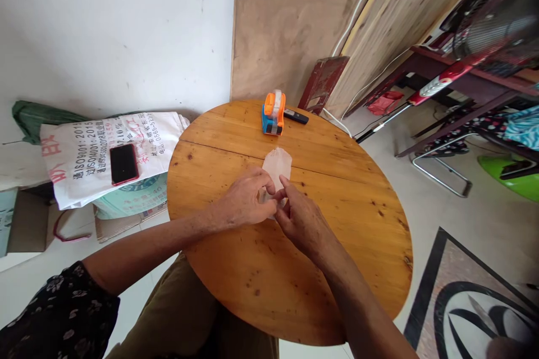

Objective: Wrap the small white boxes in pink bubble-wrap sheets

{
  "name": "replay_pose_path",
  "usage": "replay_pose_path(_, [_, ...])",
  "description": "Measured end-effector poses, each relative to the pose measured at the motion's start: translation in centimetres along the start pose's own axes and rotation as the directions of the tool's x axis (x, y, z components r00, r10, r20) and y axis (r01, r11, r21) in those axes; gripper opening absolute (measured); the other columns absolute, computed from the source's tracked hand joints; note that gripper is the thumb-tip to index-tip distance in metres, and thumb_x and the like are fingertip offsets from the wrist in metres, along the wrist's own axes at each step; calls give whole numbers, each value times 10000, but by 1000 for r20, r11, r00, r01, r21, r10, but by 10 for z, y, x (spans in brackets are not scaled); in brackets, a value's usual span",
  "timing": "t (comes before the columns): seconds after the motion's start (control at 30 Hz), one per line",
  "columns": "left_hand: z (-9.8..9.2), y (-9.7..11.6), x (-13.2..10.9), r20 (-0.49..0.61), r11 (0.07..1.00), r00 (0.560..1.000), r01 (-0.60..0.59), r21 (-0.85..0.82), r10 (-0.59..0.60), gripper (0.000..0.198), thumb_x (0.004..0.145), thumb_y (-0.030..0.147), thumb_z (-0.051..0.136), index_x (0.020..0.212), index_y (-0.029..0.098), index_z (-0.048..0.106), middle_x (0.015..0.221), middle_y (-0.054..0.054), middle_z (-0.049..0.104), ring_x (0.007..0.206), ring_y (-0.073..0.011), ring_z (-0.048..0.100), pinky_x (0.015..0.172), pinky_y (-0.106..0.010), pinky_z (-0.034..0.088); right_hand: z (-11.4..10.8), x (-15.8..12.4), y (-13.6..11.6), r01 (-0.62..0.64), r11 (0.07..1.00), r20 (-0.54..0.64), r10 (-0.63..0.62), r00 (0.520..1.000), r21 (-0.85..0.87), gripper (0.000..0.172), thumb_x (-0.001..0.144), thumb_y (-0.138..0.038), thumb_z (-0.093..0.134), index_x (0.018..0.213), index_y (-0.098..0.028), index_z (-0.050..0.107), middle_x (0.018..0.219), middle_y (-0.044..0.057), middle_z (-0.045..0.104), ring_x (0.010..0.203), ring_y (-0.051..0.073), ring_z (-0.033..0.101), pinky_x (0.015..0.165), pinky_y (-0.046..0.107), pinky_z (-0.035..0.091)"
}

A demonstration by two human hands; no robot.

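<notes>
Head view: pale translucent sheet or pouch [278, 164], plastic or paper not clear, lies at the middle of a round wooden table [357, 207], long axis running near to far. Left hand [248, 197] and right hand [304, 214] meet over its near end, fingers curled, tips close together with small gaps. Which fingertips actually pinch it, cannot tell; they overlap.

Handling, by judgement: very light, thin, limp, likely to crease or skid on the smooth wood; tearing possible. Best hold: side edges, thumb against forefinger, light pressure.

Surface: varnished planks, knots, a dark seam crossing left to right. Far side: orange-and-blue tape dispenser [274, 114], black slim object [296, 116] just right of it.

Room: left, printed white sack [168, 130] bearing a smartphone [124, 164]; far, plywood panel [286, 28]; far right, fan [497, 33]; pale floor, patterned at near right.
</notes>
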State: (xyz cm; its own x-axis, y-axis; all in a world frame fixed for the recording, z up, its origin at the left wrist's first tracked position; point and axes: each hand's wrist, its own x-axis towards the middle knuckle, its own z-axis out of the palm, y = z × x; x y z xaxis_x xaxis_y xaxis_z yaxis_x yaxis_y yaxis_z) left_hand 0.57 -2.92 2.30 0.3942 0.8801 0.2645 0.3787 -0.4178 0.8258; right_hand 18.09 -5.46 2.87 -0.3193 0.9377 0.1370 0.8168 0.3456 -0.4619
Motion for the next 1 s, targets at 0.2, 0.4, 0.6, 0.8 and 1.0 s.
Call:
replay_pose_path(0.2, [8, 2, 13, 134, 988, 983, 109, 107, -123, 164, 781, 266, 625, 663, 174, 559, 799, -6, 590, 693, -125, 537, 629, -263, 417, -14, -2, 7, 13, 990, 100, -27, 995, 144, 672, 811, -120, 424, 1478, -138, 348, 1026, 119, 727, 742, 191, 676, 673, 326, 526])
replay_pose_path(0.4, [2, 1, 21, 266, 976, 954, 82, 202, -135, 125, 784, 290, 619, 727, 180, 604, 836, -10, 600, 703, -136, 540, 608, -265, 384, -27, 2, 13, -141, 869, 232, 31, 972, 474, 630, 848, -162, 416, 1472, -163, 336, 1036, 103, 706, 620, 145, 656, 628, 322, 533])
replay_pose_path(0.6, [-1, 4, 28, 312, 976, 947, 7, 216, -76, 85, 725, 197, 642, 681, 182, 570, 815, -13, 585, 853, -177, 557, 749, -298, 432, -41, 22, 38, -135, 885, 15, 143, 990, 445, 425, 881, -241, 490, 1299, -189, 543, 924, 62, 699, 591, 129, 607, 570, 285, 508])
replay_pose_path(0.8, [6, -3, 21, 233, 992, 972, -10, 129, -21, 82, 719, 167, 621, 709, 185, 542, 872, -13, 573, 843, -164, 550, 775, -303, 465, -28, 59, 54, 209, 966, -33, -216, 976, -156, 404, 831, -103, 484, 1118, -274, 712, 1356, 90, 568, 967, 223, 624, 803, 407, 538])
replay_pose_path(1.0, [8, -4, 18, 213, 995, 977, -8, 98, -13, 97, 705, 168, 634, 733, 186, 542, 1028, -49, 547, 931, -195, 546, 833, -352, 491, -19, 67, 54, 298, 903, -88, -339, 937, -309, 286, 797, -44, 501, 904, -234, 687, 1528, 66, 424, 1234, 321, 526, 936, 547, 472])
